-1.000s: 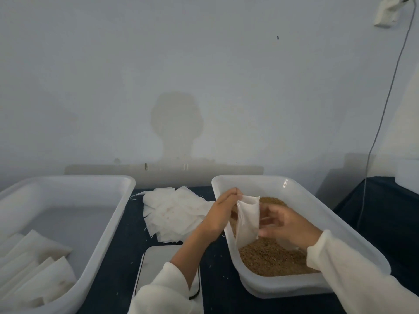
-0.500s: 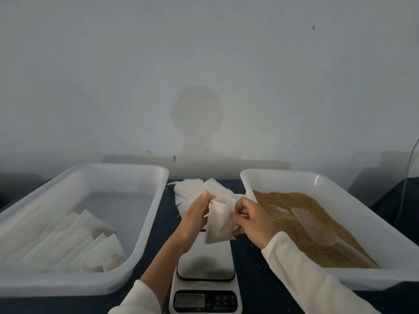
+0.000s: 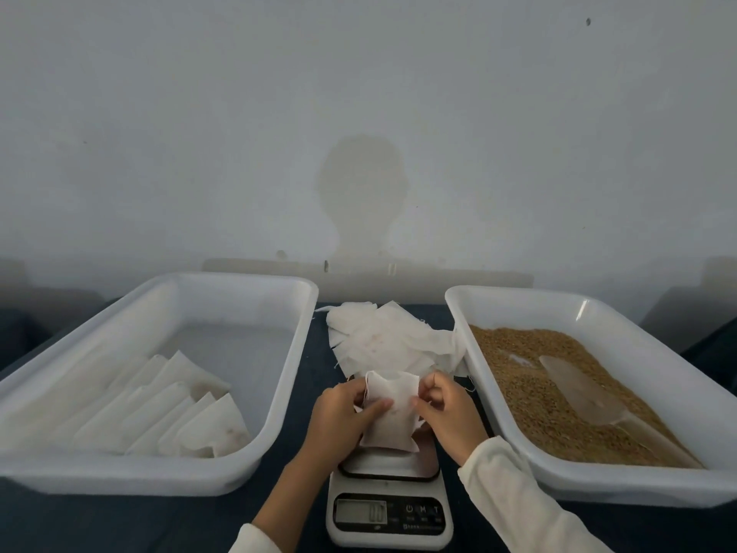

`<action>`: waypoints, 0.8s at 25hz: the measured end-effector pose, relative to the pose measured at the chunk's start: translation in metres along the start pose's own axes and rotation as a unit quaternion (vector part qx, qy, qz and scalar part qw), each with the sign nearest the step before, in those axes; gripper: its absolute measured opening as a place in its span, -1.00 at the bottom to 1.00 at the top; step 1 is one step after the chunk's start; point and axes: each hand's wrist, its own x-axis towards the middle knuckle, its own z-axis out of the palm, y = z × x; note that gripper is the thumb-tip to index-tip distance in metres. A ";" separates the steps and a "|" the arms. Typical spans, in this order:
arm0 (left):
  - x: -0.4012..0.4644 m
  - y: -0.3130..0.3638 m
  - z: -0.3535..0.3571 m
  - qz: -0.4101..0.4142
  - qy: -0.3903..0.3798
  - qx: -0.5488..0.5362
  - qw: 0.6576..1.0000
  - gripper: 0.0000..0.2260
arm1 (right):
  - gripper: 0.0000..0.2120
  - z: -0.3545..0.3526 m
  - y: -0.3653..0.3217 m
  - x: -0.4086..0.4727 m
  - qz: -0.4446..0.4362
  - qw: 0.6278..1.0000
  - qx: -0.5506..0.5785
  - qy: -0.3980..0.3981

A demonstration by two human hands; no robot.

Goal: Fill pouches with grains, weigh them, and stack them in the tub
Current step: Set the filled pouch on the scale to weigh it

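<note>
Scale (image 3: 389,512) platform mostly covered by the filled pouch (image 3: 393,417) and both hands; display digits too blurred to read, button labels likewise. Left hand (image 3: 339,419) and right hand (image 3: 448,417) hiding the pouch's side edges (fingers behind it out of sight). Forearms cut off at the bottom edge. Scoop (image 3: 578,393) half sunk in grain, handle end indistinct. Left tub (image 3: 159,478) clipped at the left edge, right tub (image 3: 598,492) at the right.

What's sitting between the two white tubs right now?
In the head view: the pile of empty pouches, the scale, and both hands holding a filled pouch.
</note>
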 end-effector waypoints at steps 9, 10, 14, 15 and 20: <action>-0.001 -0.014 -0.009 -0.032 0.074 -0.162 0.984 -0.70 | -0.79 -0.003 0.016 0.003 -0.022 0.993 0.090 0.078; -0.002 -0.014 -0.010 -0.028 0.087 -0.172 0.981 -0.69 | -0.78 -0.004 0.016 0.004 -0.021 0.991 0.099 0.089; -0.003 -0.014 -0.008 -0.036 0.117 -0.189 0.974 -0.67 | -0.76 -0.003 0.016 0.006 -0.020 0.988 0.111 0.108; -0.003 -0.015 -0.008 -0.040 0.116 -0.190 0.974 -0.66 | -0.76 -0.002 0.016 0.006 -0.020 0.988 0.109 0.106; -0.003 -0.017 -0.007 -0.052 0.110 -0.187 0.975 -0.64 | -0.76 -0.002 0.017 0.008 -0.021 0.990 0.102 0.100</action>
